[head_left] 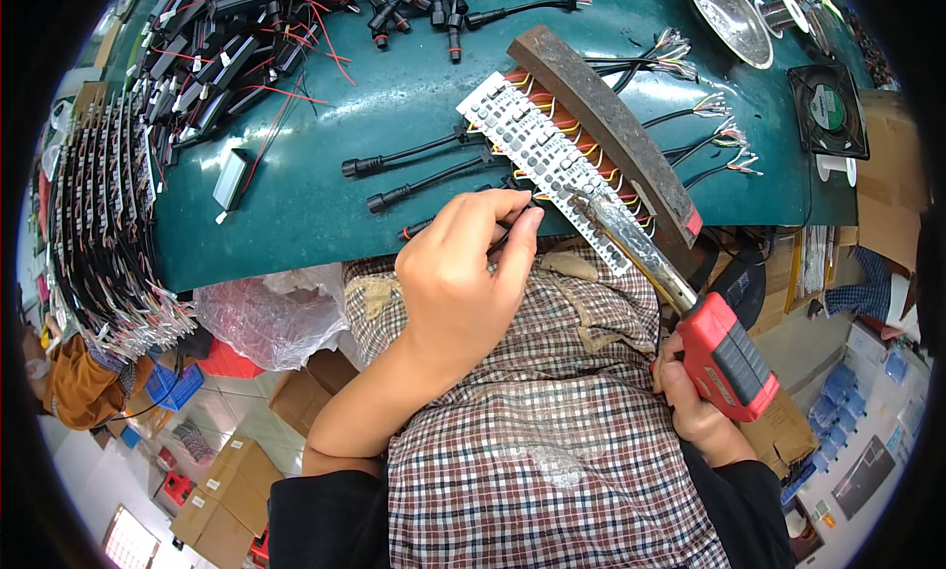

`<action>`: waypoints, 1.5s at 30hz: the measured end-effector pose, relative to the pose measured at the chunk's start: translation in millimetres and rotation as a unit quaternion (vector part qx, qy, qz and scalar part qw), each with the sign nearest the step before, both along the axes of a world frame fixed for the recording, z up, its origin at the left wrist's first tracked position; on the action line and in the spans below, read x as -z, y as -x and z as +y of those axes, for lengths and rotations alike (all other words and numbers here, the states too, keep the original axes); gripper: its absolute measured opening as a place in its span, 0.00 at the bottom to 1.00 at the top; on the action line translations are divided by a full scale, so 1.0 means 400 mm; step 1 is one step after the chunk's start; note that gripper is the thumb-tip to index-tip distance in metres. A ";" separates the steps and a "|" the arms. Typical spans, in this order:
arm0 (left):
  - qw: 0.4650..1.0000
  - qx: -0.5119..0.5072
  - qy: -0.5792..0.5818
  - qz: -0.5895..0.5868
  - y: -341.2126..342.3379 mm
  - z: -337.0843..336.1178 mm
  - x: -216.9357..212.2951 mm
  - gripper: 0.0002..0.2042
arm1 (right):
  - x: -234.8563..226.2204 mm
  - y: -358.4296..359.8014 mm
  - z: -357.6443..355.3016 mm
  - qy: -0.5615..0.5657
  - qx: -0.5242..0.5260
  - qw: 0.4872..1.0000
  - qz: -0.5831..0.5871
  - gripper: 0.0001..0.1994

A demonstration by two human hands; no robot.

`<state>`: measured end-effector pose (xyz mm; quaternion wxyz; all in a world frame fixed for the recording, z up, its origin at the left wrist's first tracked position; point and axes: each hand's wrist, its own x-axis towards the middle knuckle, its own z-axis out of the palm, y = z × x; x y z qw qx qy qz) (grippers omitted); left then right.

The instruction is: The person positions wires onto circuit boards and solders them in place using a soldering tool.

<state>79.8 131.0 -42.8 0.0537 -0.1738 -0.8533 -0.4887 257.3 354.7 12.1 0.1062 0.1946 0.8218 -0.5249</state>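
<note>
My left hand [453, 264] is closed in a pinch on a black cable [505, 239] at the lower edge of a white circuit board strip [532, 140]. In my right hand [698, 406] is a red and black soldering gun [729, 357], its long metal barrel angled up and left over the board, near the pinched fingers. Where exactly its tip touches is hard to make out. The board leans along a dark, heavy bar [611, 121], with red and yellow wires between them. Black connector cables [414, 155] reach the board from the left.
Black modules with red wires [212, 71] heap at the far left, above hanging bundles of wired strips [103, 214]. One loose module [231, 180] lies apart. Stripped cables [690, 145] lie right of the bar. Further right are a metal dish [731, 22] and a fan [828, 111].
</note>
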 end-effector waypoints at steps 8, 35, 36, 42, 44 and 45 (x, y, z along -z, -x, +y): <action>0.992 -0.003 -0.072 -0.106 0.009 -0.007 -0.004 0.07 | -0.001 -0.001 0.001 0.020 0.005 1.000 -0.016 0.11; 0.990 -0.020 -0.106 -0.088 0.002 0.003 0.009 0.08 | 0.014 0.022 -0.003 -0.009 -0.047 0.998 0.035 0.11; 0.991 -0.019 -0.104 -0.085 0.002 0.003 0.010 0.08 | 0.014 0.022 -0.004 -0.010 -0.047 0.998 0.034 0.11; 0.993 -0.015 -0.096 -0.074 0.003 0.003 0.009 0.08 | 0.022 0.024 -0.011 -0.024 -0.054 0.996 0.059 0.11; 0.993 -0.014 -0.093 -0.075 0.003 0.004 0.009 0.08 | 0.012 0.031 -0.028 0.005 0.010 0.999 0.031 0.11; 0.993 -0.015 -0.092 -0.073 0.004 0.003 0.009 0.08 | 0.012 0.032 -0.026 0.005 0.009 0.999 0.031 0.11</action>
